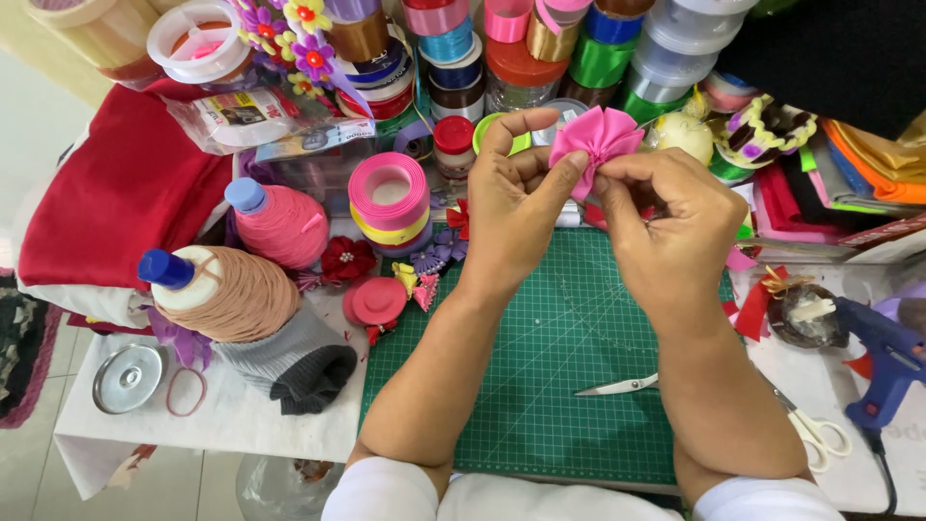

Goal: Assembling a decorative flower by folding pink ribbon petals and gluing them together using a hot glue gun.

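Seen from above, the left hand [511, 207] and the right hand [666, 217] are raised together over a green gridded cutting mat [550, 386], both pinching a pleated pink fabric flower [596, 138] between fingertips at the far middle of the scene. Metal scissors [627, 385] with white handles lie on the mat, near right. On the white surface [231, 415], left, sit two wound thread cones [246, 289], a glossy pink ribbon roll [389, 193] and a small red felt hat [376, 301]. A blue glue gun [883, 362] rests far right.
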